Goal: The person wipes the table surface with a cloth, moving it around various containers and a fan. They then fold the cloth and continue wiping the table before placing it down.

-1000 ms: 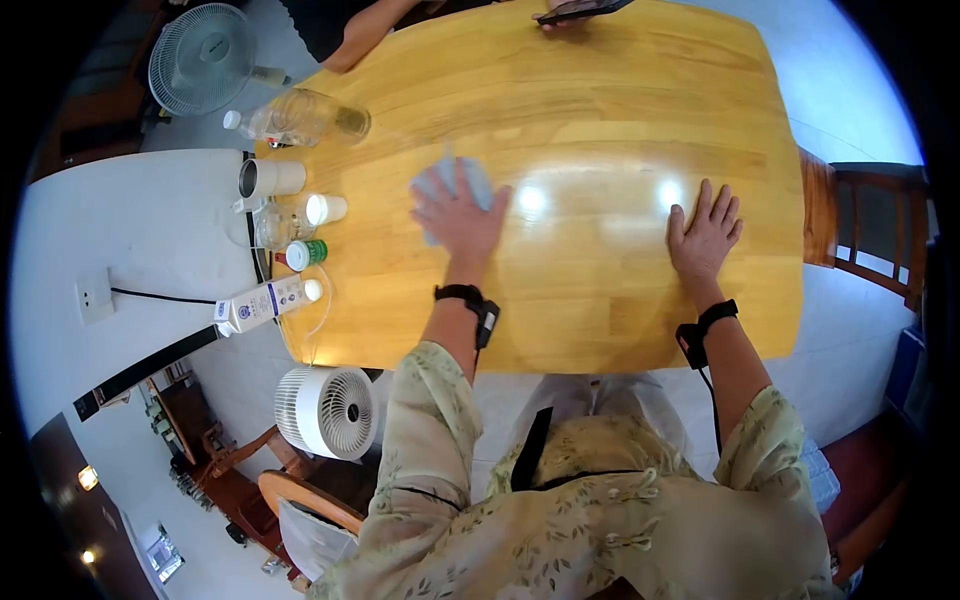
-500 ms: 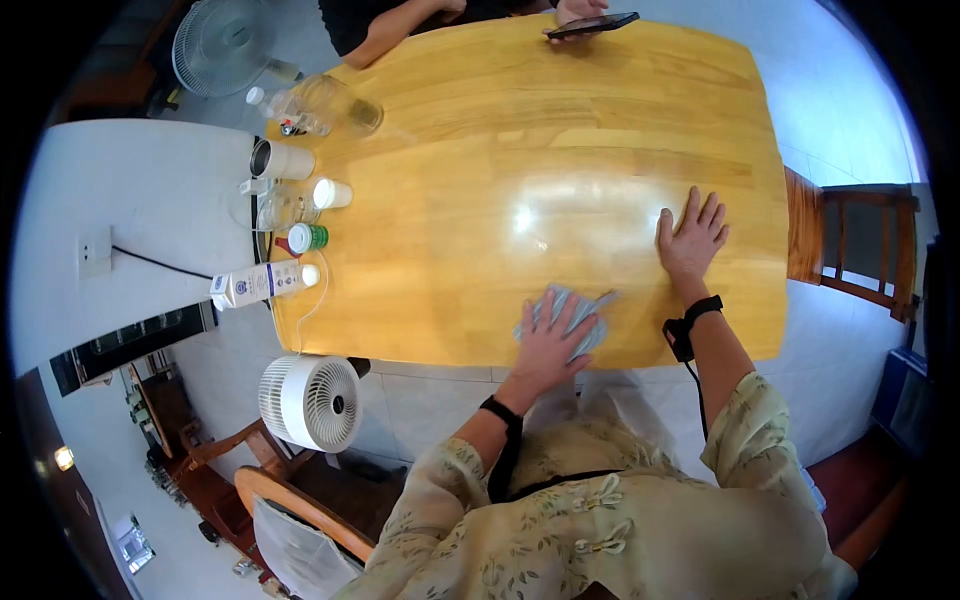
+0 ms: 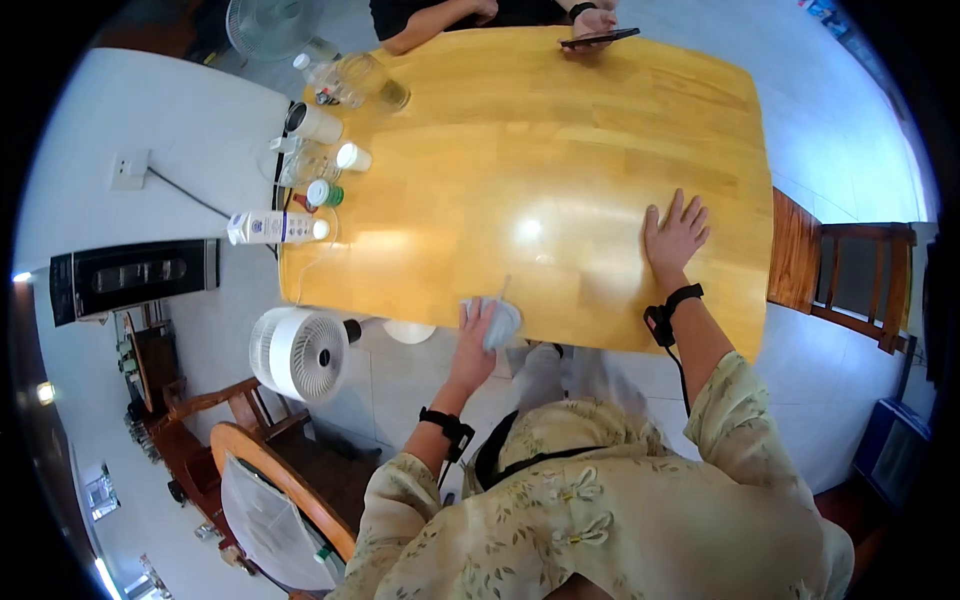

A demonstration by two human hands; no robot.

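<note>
At the near edge of the wooden table (image 3: 430, 220), my left hand (image 3: 474, 350) holds a pale blue-grey cloth (image 3: 504, 326). The cloth is bunched beside and under its fingers, so part of it is hidden. My right hand (image 3: 677, 238) rests palm down near the table's right side, its fingers spread, with nothing in it. Both wrists wear black straps with a small device.
Along the table's left end stand a carton (image 3: 275, 228), a green-and-white container (image 3: 324, 193), a white cup (image 3: 353, 157), a metal tumbler (image 3: 315, 123) and clear bottles (image 3: 375, 82). A white fan (image 3: 300, 353) is below that corner. Across the table, a person holds a phone (image 3: 600, 38).
My left hand has moved left with the cloth to the table's near edge, and the cloth is now more bunched. My right hand remains flat on the table. The camera view has shifted.
</note>
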